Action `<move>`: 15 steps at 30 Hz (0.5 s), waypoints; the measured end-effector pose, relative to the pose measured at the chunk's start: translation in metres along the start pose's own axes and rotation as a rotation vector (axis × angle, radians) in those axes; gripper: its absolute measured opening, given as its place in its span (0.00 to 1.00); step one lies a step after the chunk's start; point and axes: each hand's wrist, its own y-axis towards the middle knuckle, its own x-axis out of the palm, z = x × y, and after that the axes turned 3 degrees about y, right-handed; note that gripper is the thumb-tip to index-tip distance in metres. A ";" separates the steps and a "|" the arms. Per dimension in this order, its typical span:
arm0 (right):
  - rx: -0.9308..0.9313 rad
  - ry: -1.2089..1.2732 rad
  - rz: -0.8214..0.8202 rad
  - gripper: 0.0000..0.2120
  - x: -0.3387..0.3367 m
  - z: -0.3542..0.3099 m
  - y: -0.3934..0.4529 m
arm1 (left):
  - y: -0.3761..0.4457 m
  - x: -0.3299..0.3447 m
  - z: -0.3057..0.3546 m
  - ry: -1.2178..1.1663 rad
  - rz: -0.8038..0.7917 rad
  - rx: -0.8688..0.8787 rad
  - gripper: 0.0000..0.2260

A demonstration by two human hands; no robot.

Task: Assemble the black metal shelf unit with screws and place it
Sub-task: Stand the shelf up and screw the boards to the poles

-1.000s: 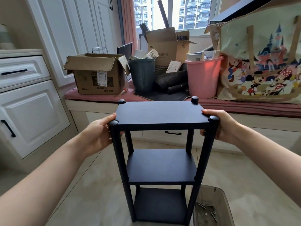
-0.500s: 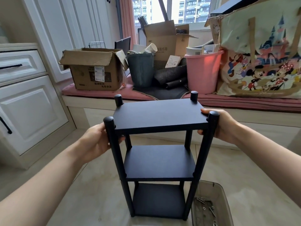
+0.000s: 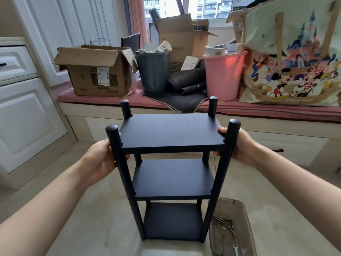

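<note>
The black shelf unit (image 3: 170, 132) stands upright on the tiled floor in front of me, three boards on four round posts. Its top board sits below the post tips, which stick up at all corners. My left hand (image 3: 100, 159) grips the top board's left edge beside the near left post. My right hand (image 3: 238, 143) grips the right edge, thumb on the board's top, behind the near right post. A clear plastic tray (image 3: 245, 215) with several screws and a small wrench lies on the floor at the unit's right foot.
A window bench with a pink cushion (image 3: 258, 109) runs behind, loaded with a cardboard box (image 3: 96, 74), a grey bin (image 3: 153, 71), a pink bucket (image 3: 222, 74) and a cartoon tote bag (image 3: 291, 58). White cabinets (image 3: 24, 111) stand on the left.
The top board has slid down the posts, so the four post tips now stand well above it. Both hands went down with the board.
</note>
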 end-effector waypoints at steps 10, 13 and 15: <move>-0.012 0.031 -0.005 0.08 0.001 -0.002 0.000 | 0.001 0.001 -0.005 -0.068 0.019 0.007 0.13; -0.010 0.026 0.028 0.08 0.003 -0.004 0.002 | -0.002 0.005 -0.004 -0.083 0.056 -0.003 0.13; -0.009 0.007 0.059 0.08 0.003 -0.006 0.005 | -0.006 0.007 -0.004 -0.089 0.076 -0.007 0.12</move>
